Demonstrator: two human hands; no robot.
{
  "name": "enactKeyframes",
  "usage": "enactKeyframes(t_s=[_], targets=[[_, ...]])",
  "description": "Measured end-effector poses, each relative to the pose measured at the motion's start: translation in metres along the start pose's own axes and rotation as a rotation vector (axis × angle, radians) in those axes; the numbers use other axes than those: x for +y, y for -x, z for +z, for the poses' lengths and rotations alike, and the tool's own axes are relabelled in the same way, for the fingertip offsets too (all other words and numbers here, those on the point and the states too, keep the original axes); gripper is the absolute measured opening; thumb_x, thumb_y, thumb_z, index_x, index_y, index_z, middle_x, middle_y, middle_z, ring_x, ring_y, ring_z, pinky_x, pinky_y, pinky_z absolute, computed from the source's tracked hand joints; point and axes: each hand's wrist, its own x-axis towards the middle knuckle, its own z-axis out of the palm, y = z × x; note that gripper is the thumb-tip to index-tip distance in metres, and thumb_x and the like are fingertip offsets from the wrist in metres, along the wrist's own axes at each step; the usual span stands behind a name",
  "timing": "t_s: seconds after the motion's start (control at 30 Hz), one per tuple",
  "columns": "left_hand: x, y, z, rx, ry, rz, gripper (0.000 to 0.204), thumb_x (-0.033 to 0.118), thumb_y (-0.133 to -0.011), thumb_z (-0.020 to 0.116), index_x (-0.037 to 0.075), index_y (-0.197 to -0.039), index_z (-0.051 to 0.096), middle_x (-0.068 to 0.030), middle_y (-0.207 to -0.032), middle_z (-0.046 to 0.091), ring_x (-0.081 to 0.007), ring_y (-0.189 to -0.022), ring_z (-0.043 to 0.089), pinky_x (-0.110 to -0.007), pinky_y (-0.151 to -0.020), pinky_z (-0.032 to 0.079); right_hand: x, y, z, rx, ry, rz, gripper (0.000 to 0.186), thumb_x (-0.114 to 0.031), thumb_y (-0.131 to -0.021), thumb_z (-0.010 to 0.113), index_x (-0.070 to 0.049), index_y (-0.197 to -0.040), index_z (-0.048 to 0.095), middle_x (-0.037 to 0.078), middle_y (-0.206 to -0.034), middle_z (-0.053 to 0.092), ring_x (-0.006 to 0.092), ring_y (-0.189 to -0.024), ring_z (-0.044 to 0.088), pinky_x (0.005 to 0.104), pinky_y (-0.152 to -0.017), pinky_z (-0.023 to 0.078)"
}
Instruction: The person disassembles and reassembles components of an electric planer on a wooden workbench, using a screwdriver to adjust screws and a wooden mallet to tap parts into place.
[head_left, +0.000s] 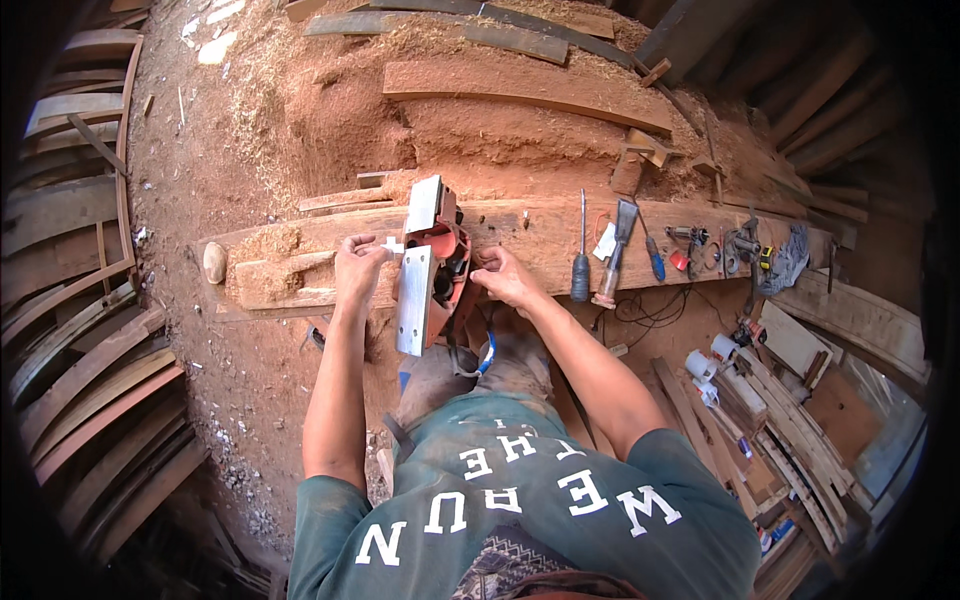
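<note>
A red electric planer [456, 270] rests on its side on a thick wooden plank [545, 235], its two silver sole plates turned to the left. Between the plates is the dark opening of its cutter drum. My left hand [358, 268] is closed in a pinch on a small flat white piece [393, 244], held close to the gap between the plates. On the other side, my right hand [508, 278] has its thumb and fingers closed at the edge of the red body. A black cord with a blue section [487, 352] hangs below the planer by my legs.
Right along the plank lie a dark-handled screwdriver [580, 272], a wide chisel [618, 245], a blue-handled screwdriver [655, 258], a yellow tape measure [767, 256] and grey cloth [790, 262]. Sawdust [340, 100] covers the ground beyond. Curved boards [100, 400] are stacked left; white cups [701, 365] stand lower right.
</note>
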Motion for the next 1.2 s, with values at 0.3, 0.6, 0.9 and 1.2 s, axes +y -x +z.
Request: enactKeyframes(t_s=[0.3, 0.6, 0.9, 1.2], targets=[[0.004, -0.007, 0.002, -0.071, 0.169, -0.161, 0.050, -0.004, -0.084, 0.076, 0.000, -0.128, 0.054, -0.0071, -0.099, 0.073, -0.0161, -0.086, 0.073, -0.031, -0.076, 0.062, 0.024, 0.030, 0.048, 0.092, -0.432, 0.106, 0.082, -0.017, -0.086, 0.075, 0.002, -0.152, 0.030, 0.014, -0.116, 0.062, 0.0220, -0.101, 0.062, 0.0416, -0.083, 0.057], [-0.039, -0.019, -0.020, -0.089, 0.394, -0.238, 0.051, -0.004, -0.092, 0.069, 0.005, -0.136, 0.045, -0.0106, -0.107, 0.072, -0.0178, -0.091, 0.073, -0.032, -0.079, 0.062, -0.033, 0.048, 0.059, 0.162, -0.351, -0.281, 0.073, 0.001, -0.086, 0.082, 0.000, -0.139, 0.033, 0.015, -0.123, 0.061, 0.0194, -0.108, 0.066, 0.0344, -0.093, 0.058], [-0.048, -0.005, -0.006, 0.083, 0.316, -0.052, 0.048, -0.003, -0.090, 0.077, 0.000, -0.131, 0.051, -0.0097, -0.102, 0.074, -0.0163, -0.092, 0.074, -0.028, -0.081, 0.060, -0.032, 0.034, 0.041, 0.098, -0.295, -0.284, 0.074, 0.004, -0.086, 0.081, -0.002, -0.144, 0.034, 0.014, -0.126, 0.064, 0.0186, -0.109, 0.067, 0.0327, -0.092, 0.059], [-0.038, 0.001, -0.012, 0.178, 0.415, -0.139, 0.043, -0.004, -0.090, 0.074, 0.000, -0.127, 0.054, -0.0051, -0.091, 0.072, -0.0083, -0.078, 0.064, -0.023, -0.071, 0.051, -0.045, 0.021, 0.034, 0.057, -0.356, -0.221, 0.073, 0.003, -0.086, 0.081, -0.002, -0.143, 0.035, 0.015, -0.127, 0.065, 0.0179, -0.108, 0.067, 0.0330, -0.092, 0.060]])
